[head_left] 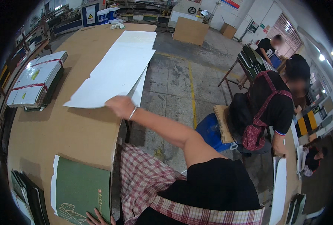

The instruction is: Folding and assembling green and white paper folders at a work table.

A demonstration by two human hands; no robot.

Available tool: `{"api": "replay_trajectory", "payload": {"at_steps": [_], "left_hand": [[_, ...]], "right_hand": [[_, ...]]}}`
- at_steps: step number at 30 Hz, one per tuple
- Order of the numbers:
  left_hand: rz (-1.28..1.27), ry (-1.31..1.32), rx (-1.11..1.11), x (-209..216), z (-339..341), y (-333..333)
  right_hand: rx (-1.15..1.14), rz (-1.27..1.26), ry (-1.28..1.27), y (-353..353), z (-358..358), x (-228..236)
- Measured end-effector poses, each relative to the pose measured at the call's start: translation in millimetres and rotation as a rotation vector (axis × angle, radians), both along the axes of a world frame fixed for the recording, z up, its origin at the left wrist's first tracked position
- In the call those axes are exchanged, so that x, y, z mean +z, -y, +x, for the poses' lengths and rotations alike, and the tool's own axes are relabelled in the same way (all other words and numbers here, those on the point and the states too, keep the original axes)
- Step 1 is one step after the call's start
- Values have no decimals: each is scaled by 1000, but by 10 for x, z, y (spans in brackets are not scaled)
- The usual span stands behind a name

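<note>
My right hand point(121, 107), with a bracelet at the wrist, reaches across and is closed on the near corner of a large white sheet point(110, 75). That corner is lifted; other white sheets point(139, 92) lie under it. At the lower edge my left hand point(97, 217) lies with fingers spread on a green printed board point(82, 183). The board has a gold leaf-like drawing and a white strip along its left side. Only the fingers of my left hand show.
The brown worktable point(76, 138) carries a strapped bundle point(37, 80) at left and a stack of green folded boards point(29, 197) at lower left. To the right, a co-worker point(269, 101) sits bent over another table beside a blue bin point(211, 129). More people work farther off.
</note>
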State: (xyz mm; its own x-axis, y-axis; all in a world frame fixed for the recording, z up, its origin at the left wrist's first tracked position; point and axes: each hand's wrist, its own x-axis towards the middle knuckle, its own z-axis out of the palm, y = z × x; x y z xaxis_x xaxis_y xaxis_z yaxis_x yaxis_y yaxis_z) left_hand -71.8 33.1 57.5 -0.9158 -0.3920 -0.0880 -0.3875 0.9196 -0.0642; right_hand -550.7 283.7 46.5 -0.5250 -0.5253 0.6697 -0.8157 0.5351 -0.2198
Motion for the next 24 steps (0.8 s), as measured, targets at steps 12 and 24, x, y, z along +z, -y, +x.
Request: {"api": "replay_trajectory", "payload": {"at_steps": [12,24], "left_hand": [[181,-263,134,-804,424,56],[69,-607,-223,-245,343,-483]], "right_hand": [[882,464,404,1039,3009,63],[735,110,23,770,2374,67]]}}
